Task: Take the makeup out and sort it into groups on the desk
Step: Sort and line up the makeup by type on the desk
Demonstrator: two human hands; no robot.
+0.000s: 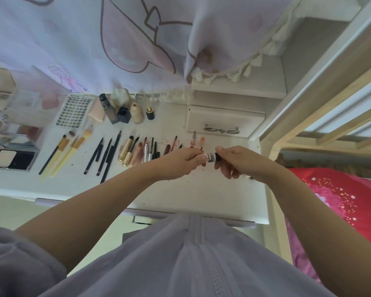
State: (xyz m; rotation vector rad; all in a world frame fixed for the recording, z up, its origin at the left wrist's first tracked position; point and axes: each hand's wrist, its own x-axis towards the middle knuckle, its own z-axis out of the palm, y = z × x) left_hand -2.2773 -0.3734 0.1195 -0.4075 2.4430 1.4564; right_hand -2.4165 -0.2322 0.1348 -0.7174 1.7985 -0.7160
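Hands meet over the desk (212,196): my left hand (180,160) pinches the white end of a small black-and-white tube (211,157), my right hand (236,160) pinches its dark end. Tube is held level, clear of the surface, likely for checking its type before placement. Groups already lie in rows: brushes (64,151), black pencils (104,155), gold and dark tubes (137,150), bottles (124,109) behind. Nearest group appears the likely destination.

Bedroom: desk (201,196) beside bedding (338,189)
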